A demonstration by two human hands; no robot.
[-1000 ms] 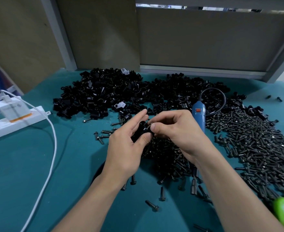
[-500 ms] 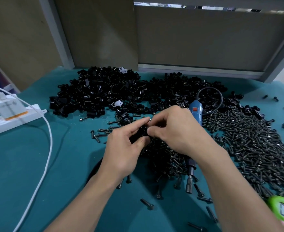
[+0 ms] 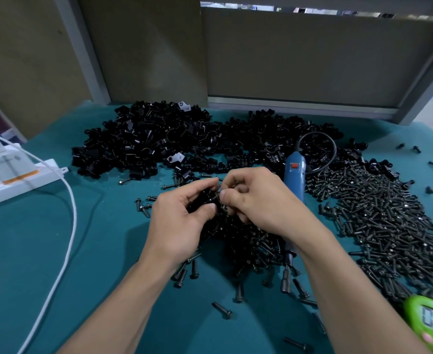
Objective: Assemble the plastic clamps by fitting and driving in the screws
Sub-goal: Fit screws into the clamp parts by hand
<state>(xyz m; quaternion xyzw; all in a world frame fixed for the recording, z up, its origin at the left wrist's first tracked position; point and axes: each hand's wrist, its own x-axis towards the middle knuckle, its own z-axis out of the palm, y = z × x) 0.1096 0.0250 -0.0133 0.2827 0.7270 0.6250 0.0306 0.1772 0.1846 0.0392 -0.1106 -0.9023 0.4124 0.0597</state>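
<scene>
Two hands: over loose screws [image 3: 389,213]
Left hand [image 3: 182,221]: curled round a black clamp [image 3: 209,199]
Right hand [image 3: 259,200]: pinching at that clamp
Screwdriver [image 3: 294,175]: lying just beside

bare hands [image 3: 179,223], forearms [image 3: 338,277]; nails [image 3: 211,207] seemingly short

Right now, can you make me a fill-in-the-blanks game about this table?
The left hand grips a black plastic ____, and the right hand pinches it too.
The screwdriver lying beside the screws has a ____ handle.
The white cable lies to the ____ of both hands.
Missing words: clamp, blue, left.
</scene>
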